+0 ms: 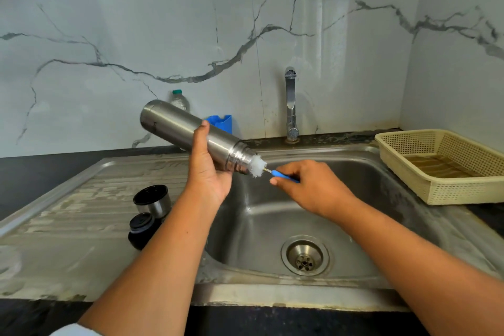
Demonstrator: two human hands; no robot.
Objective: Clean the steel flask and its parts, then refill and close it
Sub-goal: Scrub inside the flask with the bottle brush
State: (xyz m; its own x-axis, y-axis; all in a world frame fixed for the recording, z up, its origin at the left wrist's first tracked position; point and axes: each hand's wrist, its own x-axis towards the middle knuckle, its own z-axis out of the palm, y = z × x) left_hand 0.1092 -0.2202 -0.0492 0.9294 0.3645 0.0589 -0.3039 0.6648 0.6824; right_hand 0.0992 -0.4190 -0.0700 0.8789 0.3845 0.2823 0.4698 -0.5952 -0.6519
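Over the sink (354, 172), tilted steel flask (174, 125), brush (257, 166) at its mouth

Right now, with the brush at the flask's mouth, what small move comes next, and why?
Probably push the brush into the flask, straight along its axis. The white bristles sit just at the opening, mostly outside. The right hand pinches the blue handle, and the left hand holds the tilted flask over the sink.

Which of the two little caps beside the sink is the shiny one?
The back cap: its side is shiny steel under a black rim. The front cap is black all over.
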